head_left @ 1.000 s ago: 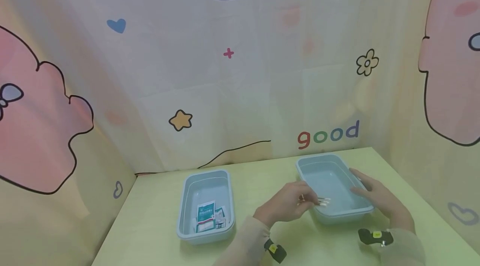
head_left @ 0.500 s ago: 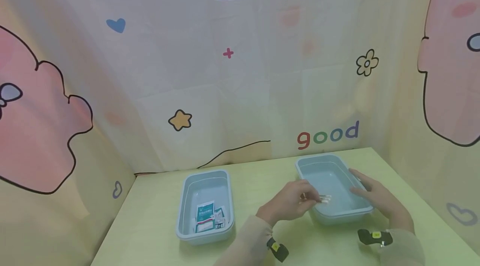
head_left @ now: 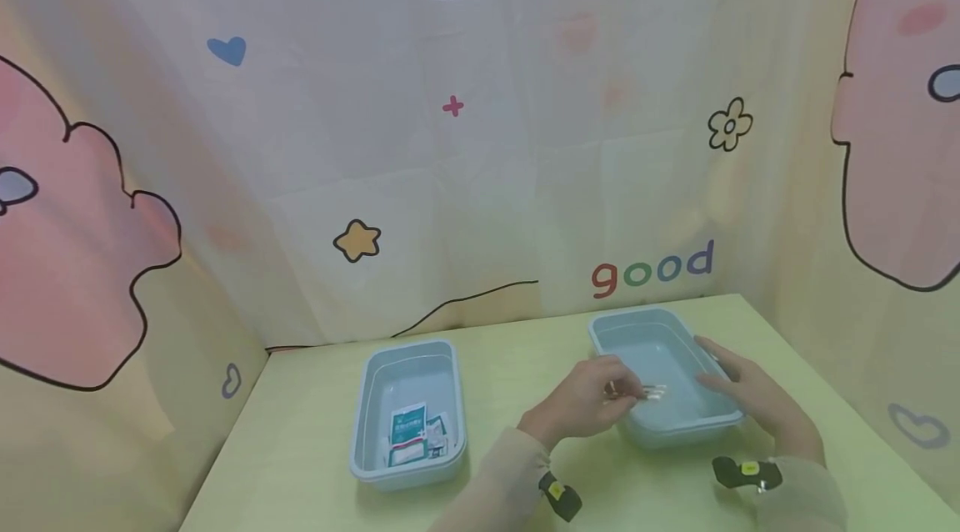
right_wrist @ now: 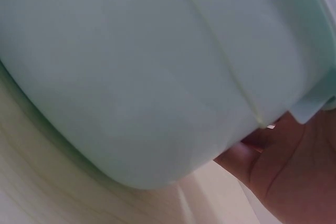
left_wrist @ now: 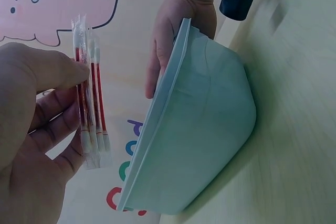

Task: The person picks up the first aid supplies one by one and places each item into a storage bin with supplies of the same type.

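Note:
My left hand [head_left: 588, 399] pinches a clear pack of cotton swabs [left_wrist: 93, 98] between thumb and fingers. Red liquid shows in the swabs' shafts, and their tips are white. The pack is above the near left side of a light blue plastic basin [head_left: 660, 365]. My right hand [head_left: 750, 382] holds that basin by its right side, with the thumb over the rim; some fingers are hidden by the wall. In the right wrist view, the basin's outer wall [right_wrist: 131, 77] fills most of the frame, with part of a hand behind its lower right edge.
On the left stands a second light blue basin [head_left: 408, 478], holding several small teal-and-white sachets [head_left: 408, 428]. Both basins are on a pale yellow-green table [head_left: 525, 348]. A printed curtain [head_left: 487, 165] encloses the back and sides.
My left hand has shifted slightly to the right with the swab pack, reaching a little farther over the basin. The right hand stays at the basin's side. The head view has drifted slightly.

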`<move>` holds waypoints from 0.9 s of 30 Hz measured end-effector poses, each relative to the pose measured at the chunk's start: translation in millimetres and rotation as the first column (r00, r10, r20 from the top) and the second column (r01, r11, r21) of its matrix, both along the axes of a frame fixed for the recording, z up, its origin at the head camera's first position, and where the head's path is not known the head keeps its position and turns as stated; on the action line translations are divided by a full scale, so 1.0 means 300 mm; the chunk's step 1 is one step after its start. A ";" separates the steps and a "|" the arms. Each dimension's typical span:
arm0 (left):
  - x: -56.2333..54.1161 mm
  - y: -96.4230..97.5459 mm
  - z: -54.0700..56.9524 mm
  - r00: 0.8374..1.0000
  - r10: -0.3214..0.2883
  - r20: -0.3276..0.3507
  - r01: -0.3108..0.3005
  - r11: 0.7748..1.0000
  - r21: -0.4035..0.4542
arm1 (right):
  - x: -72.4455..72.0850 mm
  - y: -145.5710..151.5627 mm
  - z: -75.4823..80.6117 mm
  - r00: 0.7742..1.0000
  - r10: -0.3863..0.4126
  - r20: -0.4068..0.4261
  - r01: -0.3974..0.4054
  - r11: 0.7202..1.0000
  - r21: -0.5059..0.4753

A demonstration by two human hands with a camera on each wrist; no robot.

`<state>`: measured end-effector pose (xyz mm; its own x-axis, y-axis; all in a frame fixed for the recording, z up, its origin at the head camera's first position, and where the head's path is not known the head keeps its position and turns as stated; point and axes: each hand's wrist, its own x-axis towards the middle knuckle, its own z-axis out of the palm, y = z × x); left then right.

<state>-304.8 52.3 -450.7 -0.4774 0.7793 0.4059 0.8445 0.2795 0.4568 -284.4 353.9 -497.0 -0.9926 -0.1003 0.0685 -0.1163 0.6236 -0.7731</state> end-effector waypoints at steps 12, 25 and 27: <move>-0.003 0.035 0.012 1.000 -0.005 0.029 0.005 1.000 -0.006 | 0.013 0.000 0.003 1.000 -0.012 -0.009 0.012 1.000 0.000; -0.010 0.047 0.018 1.000 0.009 0.024 -0.009 1.000 -0.020 | 0.009 0.002 -0.001 0.999 -0.019 0.027 0.020 1.000 -0.015; -0.011 0.050 0.018 1.000 0.006 0.027 -0.006 1.000 -0.014 | 0.009 0.001 -0.002 0.999 -0.019 0.027 0.019 1.000 -0.022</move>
<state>-308.0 67.3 -445.3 -0.4926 0.7817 0.3824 0.8304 0.2907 0.4753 -281.7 354.2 -497.5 -0.9958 -0.0801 0.0434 -0.0833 0.6083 -0.7893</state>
